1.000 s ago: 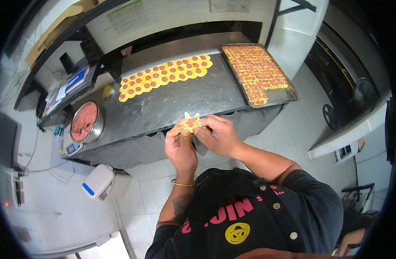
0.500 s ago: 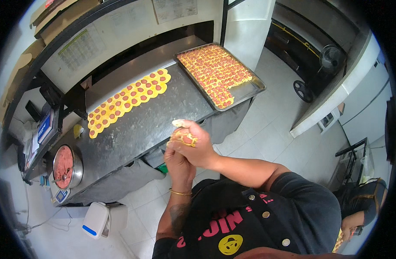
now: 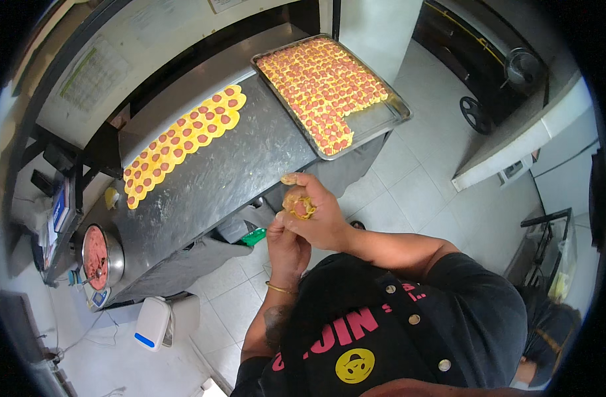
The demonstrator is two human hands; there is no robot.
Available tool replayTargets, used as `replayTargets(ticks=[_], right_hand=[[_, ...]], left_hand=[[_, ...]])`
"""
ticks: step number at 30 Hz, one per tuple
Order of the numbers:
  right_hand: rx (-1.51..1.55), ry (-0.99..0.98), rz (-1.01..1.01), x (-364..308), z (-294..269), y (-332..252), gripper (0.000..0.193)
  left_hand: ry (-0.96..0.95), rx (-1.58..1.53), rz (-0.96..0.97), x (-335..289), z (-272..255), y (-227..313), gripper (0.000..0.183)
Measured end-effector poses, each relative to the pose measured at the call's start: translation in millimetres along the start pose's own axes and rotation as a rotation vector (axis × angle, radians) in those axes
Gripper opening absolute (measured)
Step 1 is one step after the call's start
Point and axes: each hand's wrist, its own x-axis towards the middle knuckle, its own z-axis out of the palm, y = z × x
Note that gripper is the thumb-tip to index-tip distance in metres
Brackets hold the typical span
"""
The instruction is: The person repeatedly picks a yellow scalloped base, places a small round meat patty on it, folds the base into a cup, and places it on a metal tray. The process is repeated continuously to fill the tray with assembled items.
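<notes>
Small yellow dumplings [image 3: 307, 208] with pink meat filling sit in my right hand [image 3: 326, 215], whose fingers are curled round them. The right thumb and fingertips look dusted with flour. Just below, my left hand [image 3: 286, 246] is closed, its fingertips pressed together against the right hand; what they pinch is hidden. Both hands are in front of the table's near edge. On the steel table [image 3: 217, 172] lies a band of overlapping round yellow wrappers [image 3: 184, 142], each topped with a pink meat ball. A metal tray [image 3: 375, 129] at the far right carries rows of finished dumplings [image 3: 323, 79].
A steel bowl [image 3: 118, 255] of pink meat filling with a spoon stands at the table's left end, beside a small scale [image 3: 99, 299]. A white bin [image 3: 154, 324] is on the floor below. Behind me at right, another person [image 3: 547, 334] bends over.
The whole view has shifted a little, with table and tray now higher. My hands remain together, and the right hand has turned slightly round the dumplings.
</notes>
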Motion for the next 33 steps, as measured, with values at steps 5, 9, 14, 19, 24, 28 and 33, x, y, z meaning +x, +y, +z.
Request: replayTargets(ticks=[5, 9, 14, 19, 24, 28, 33], right_hand=[[0.015, 0.010, -0.037, 25, -60, 14, 0.063], [0.024, -0.042, -0.022, 45, -121, 31, 0.053], [-0.025, -0.051, -0.052, 61, -169, 65, 0.039], [-0.122, -0.239, -0.217, 76, -217, 93, 0.032], [0.017, -0.183, -0.295, 85, -230, 112, 0.020], [0.094, -0.125, -0.296, 78, -227, 135, 0.021], [-0.083, -0.359, -0.198, 102, -248, 139, 0.040]], left_hand=[[0.053, 0.009, -0.029, 41, 26, -41, 0.018], [0.073, 0.000, -0.116, 74, 57, -70, 0.017], [0.129, 0.063, -0.055, 99, 63, -126, 0.017], [0.152, -0.052, -0.204, 111, 81, -137, 0.029], [0.231, -0.193, -0.323, 125, 112, -132, 0.061], [0.257, -0.187, -0.384, 133, 109, -132, 0.069], [0.237, -0.149, -0.360, 154, 89, -136, 0.072]])
